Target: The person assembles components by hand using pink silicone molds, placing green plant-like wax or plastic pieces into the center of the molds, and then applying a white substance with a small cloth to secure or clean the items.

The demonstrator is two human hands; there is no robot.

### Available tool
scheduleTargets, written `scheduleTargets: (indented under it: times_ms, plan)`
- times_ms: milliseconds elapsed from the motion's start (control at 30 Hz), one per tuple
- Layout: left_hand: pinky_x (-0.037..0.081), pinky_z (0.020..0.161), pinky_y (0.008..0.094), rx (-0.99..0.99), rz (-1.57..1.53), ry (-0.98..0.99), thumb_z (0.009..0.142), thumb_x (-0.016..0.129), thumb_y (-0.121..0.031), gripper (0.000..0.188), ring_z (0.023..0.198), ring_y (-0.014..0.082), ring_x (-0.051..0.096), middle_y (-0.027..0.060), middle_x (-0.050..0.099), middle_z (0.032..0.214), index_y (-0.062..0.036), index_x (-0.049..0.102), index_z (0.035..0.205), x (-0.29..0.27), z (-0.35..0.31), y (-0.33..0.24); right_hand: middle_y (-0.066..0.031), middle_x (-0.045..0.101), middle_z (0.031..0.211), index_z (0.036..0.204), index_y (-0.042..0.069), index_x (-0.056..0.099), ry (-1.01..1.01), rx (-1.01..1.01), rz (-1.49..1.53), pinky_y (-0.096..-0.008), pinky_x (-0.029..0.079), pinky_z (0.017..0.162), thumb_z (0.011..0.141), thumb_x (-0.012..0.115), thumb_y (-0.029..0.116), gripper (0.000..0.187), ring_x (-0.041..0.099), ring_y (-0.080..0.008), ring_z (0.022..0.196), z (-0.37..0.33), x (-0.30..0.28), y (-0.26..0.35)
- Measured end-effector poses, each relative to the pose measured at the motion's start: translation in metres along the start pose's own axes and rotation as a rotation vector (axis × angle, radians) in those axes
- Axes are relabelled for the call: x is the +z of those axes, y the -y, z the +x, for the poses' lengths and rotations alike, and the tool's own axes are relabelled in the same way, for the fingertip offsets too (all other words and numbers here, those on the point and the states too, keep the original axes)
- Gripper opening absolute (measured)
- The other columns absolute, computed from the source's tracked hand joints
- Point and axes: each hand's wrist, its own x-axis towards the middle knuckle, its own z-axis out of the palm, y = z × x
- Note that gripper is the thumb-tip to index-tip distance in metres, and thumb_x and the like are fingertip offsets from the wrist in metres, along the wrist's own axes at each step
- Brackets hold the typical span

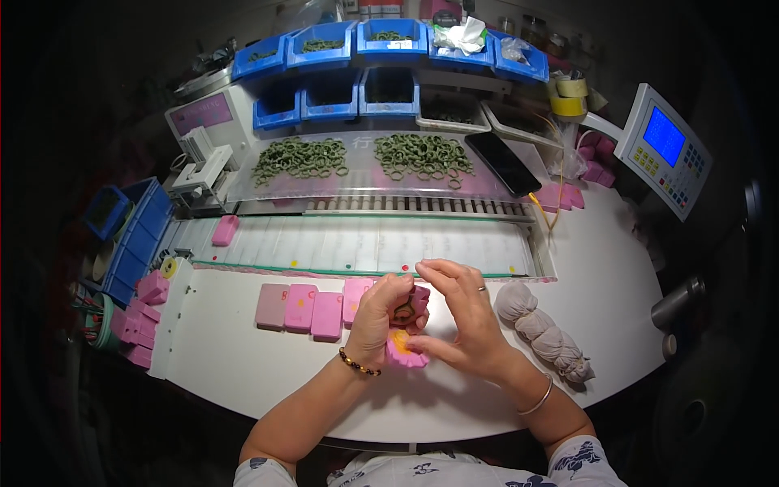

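My left hand (378,318) is closed around a pink rubber mold (410,359) whose halves are bent apart above the near side of the table. A dark green, curved shape (402,312) shows in its upper half, and yellow marks its lower flap. My right hand (477,331) is open beside it, fingers stretched and apart, with the thumb touching or close to the yellow area. Just left of my hands lies a row of pink mold blocks (327,315), the rightmost partly hidden by my left hand. A twisted off-white cloth (542,329) lies right of my right hand.
Beyond my hands runs a white track (324,243) with a pink block (225,230) on it. Green rings (300,158) lie in two heaps behind, beside a black phone (503,165). Blue bins (324,57) stand at the back, a control panel (665,150) at the right.
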Motion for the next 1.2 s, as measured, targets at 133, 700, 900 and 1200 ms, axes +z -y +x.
scheduleTargets:
  times_ms: [133, 700, 900, 1200]
  plan:
    - [0.045, 0.054, 0.0269, 0.105, 0.034, -0.046, 0.094, 0.054, -0.022, 0.021, 0.062, 0.0126, 0.055, 0.0045, 0.056, 0.073, -0.0065, 0.051, 0.081, -0.005, 0.001, 0.004, -0.0111, 0.057, 0.124, 0.121, 0.008, 0.061, -0.089, -0.095, -0.116, -0.0424, 0.039, 0.096, 0.075, 0.078, 0.020, 0.051, 0.053, -0.0305, 0.110, -0.002, 0.005, -0.002]
    - [0.042, 0.049, 0.0275, 0.095, -0.010, -0.042, 0.098, 0.046, -0.049, 0.044, 0.055, 0.0159, 0.055, 0.0027, 0.053, 0.064, -0.0113, 0.051, 0.077, -0.010, 0.007, -0.005, -0.0067, 0.066, 0.084, 0.085, 0.004, 0.063, -0.428, 0.144, 0.445, -0.0313, 0.045, 0.069, 0.074, 0.075, -0.005, 0.019, 0.060, -0.0216, 0.079, -0.004, 0.003, 0.001]
    - [0.051, 0.059, 0.0260, -0.061, 0.189, 0.202, 0.099, 0.054, -0.033, 0.029, 0.068, 0.0093, 0.061, 0.0030, 0.061, 0.091, -0.0050, 0.062, 0.097, 0.014, -0.010, -0.011, -0.0015, 0.066, 0.083, 0.083, 0.010, 0.066, -0.450, -0.151, -0.087, -0.0316, 0.040, 0.074, 0.069, 0.078, 0.002, 0.019, 0.058, -0.0199, 0.078, -0.002, -0.013, -0.012]
    - [0.049, 0.079, 0.0238, 0.081, 0.192, 0.292, 0.094, 0.063, -0.013, 0.011, 0.086, 0.0066, 0.059, -0.0014, 0.061, 0.092, -0.0033, 0.062, 0.098, -0.001, -0.006, -0.007, -0.0022, 0.061, 0.078, 0.078, 0.007, 0.066, -0.262, -0.052, 0.238, -0.0290, 0.040, 0.070, 0.067, 0.079, -0.005, 0.021, 0.053, -0.0169, 0.077, -0.006, 0.001, -0.016]
